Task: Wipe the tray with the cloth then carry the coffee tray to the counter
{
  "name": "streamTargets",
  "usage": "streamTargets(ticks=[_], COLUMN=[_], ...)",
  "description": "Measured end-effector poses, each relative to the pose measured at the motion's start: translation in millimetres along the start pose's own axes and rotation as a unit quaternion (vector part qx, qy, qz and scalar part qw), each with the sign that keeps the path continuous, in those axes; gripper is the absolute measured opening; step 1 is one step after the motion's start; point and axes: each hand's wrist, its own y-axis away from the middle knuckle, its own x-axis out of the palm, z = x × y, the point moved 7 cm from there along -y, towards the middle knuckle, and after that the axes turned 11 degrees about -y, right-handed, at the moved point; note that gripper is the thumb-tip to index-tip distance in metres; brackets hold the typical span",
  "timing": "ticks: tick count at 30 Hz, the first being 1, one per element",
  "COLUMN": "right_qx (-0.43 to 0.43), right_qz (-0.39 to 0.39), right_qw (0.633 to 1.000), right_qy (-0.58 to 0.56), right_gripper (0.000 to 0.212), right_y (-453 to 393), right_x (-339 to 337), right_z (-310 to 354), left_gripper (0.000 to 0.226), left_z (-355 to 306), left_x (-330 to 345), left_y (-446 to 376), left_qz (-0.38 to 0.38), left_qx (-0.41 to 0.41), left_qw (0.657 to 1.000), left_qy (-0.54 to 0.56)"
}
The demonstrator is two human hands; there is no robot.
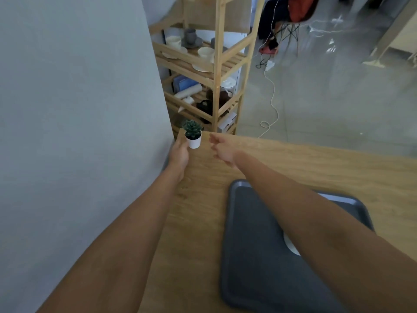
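Note:
A dark grey tray (255,240) lies on the wooden table (203,199) at lower right, partly under my right forearm. A white round object (291,245) shows on the tray, mostly hidden by that arm. No cloth is in view. My left hand (179,154) reaches to the table's far left corner and touches the side of a small white pot with a green succulent (193,135). My right hand (222,149) hovers just right of the pot, fingers spread, holding nothing.
A grey wall (79,109) runs along the table's left edge. Beyond the far edge stands a wooden shelf (216,64) with cups, plates and boxes. A white cable (273,98) trails over the tiled floor. A seated person (282,16) is at the top.

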Motion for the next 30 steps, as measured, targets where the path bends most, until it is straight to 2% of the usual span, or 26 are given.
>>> streamTargets(ticks=[6, 10, 14, 18, 19, 22, 24, 30], right_qx=[-0.013, -0.043, -0.076, -0.085, -0.080, -0.056, -0.038, -0.019], right_qz=[-0.035, -0.098, -0.152, -0.188, -0.200, -0.236, -0.232, -0.251], right_qw=[0.999, 0.994, 0.985, 0.978, 0.975, 0.964, 0.960, 0.922], right_qy=[0.005, 0.001, -0.016, 0.027, 0.044, 0.105, 0.150, 0.293], right_gripper=[0.058, 0.050, 0.045, 0.040, 0.039, 0.035, 0.040, 0.055], right_y=[61.1, 131.1, 216.1, 296.4, 313.3, 360.6, 386.5, 425.4], right_x=[-58.8, -118.3, -164.5, -190.4, -194.8, -196.1, -185.3, -122.0], right_z=[15.6, 21.6, 5.3, -37.0, -52.5, -97.2, -123.6, -212.4], left_gripper=[0.044, 0.047, 0.049, 0.048, 0.049, 0.048, 0.048, 0.060], left_z=[-5.5, -4.4, 0.5, 17.9, 27.6, 68.8, 93.1, 163.4], left_x=[-3.7, -2.6, 5.0, 31.7, 41.1, 66.8, 82.0, 114.0], left_y=[51.1, 104.1, 180.1, 260.4, 275.7, 314.2, 335.6, 378.6], left_qz=[-0.059, -0.069, -0.096, -0.118, -0.111, -0.060, -0.033, 0.015], left_qx=[0.041, 0.081, 0.138, 0.167, 0.174, 0.169, 0.195, 0.258], left_qw=[0.997, 0.988, 0.951, 0.900, 0.899, 0.924, 0.917, 0.798], left_qy=[-0.040, -0.111, -0.258, -0.385, -0.387, -0.337, -0.346, -0.545])
